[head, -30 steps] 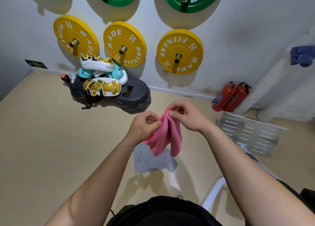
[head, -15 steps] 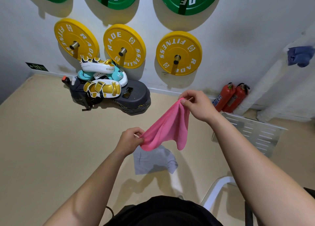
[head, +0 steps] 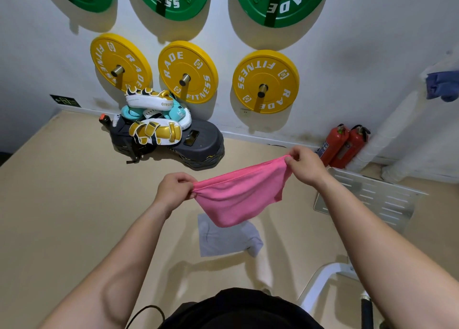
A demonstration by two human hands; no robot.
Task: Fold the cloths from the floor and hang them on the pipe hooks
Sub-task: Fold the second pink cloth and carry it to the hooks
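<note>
A pink cloth (head: 238,194) hangs stretched in the air between my two hands. My left hand (head: 175,188) pinches its left corner and my right hand (head: 304,166) pinches its right corner, a little higher. Below it a grey cloth (head: 227,236) lies crumpled on the beige floor. A blue cloth (head: 443,85) hangs on the white pipe (head: 387,127) at the right wall.
Yellow weight plates (head: 265,81) and green ones hang on the wall ahead. A heap of boxing pads and a dark step (head: 193,142) lies below them. Two red fire extinguishers (head: 344,144) stand by the pipe, near a slotted metal plate (head: 372,199). A white frame (head: 320,281) is at bottom right.
My hands have pulled apart, the right one up and to the right, the left one down, and the bunched pink cloth has spread out wide between them.
</note>
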